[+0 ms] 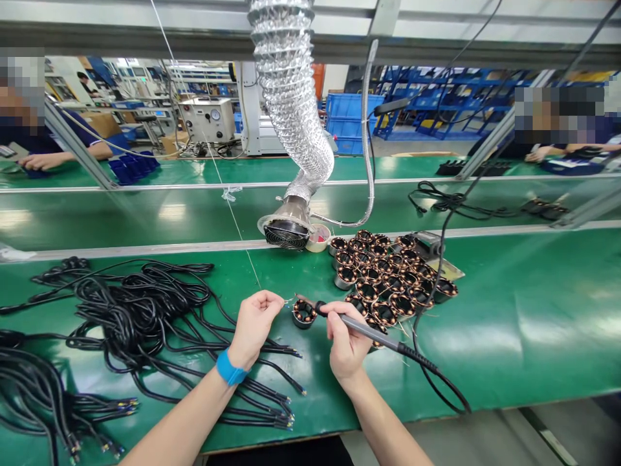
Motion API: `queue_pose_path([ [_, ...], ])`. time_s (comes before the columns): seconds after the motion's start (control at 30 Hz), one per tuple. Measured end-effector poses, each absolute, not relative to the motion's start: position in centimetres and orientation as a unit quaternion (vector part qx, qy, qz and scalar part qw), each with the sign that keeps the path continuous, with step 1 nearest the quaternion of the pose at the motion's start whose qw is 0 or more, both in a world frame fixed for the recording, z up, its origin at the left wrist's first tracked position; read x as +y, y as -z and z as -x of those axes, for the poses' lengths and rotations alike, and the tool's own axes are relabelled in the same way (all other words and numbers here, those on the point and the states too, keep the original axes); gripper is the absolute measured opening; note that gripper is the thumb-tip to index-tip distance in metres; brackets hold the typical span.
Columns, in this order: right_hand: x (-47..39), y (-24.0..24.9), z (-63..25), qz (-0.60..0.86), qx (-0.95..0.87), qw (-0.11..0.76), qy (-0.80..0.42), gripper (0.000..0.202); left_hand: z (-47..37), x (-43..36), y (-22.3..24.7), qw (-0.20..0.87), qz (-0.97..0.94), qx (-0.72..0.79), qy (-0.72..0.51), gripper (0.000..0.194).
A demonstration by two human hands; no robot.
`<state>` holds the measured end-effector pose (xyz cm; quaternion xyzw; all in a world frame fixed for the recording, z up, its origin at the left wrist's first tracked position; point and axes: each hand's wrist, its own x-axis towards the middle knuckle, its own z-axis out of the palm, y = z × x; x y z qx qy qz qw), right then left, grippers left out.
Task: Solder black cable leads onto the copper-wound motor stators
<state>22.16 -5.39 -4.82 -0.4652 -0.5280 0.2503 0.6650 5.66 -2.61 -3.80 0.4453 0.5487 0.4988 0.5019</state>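
Observation:
My right hand [347,340] grips a soldering iron [369,331] by its grey handle, with the tip pointing left over a single motor stator [304,315]. This stator is a dark ring with copper windings. My left hand [256,323], with a blue band at the wrist, is closed in a pinch just left of the iron's tip. Down to these fingers runs a thin solder wire [237,230] from overhead; a short bit of wire shows past the fingertips. Whether the tip touches the wire is too small to tell.
Several more stators [383,272] stand grouped at right. Black cables [136,310] with stripped coloured ends cover the left. A foil exhaust duct [291,90] hangs above, its fan hood [287,230] low over the bench. A tape roll [318,238] lies behind. Other people sit across.

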Motion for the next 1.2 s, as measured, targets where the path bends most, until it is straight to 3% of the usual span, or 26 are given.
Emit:
queue_pose_path([
  [1.2, -5.48, 4.88, -21.78, 0.439, -0.527, 0.659, -0.309, 0.02, -5.98, -2.53, 3.53, 0.492, -0.45, 0.545, -0.508, 0.019],
])
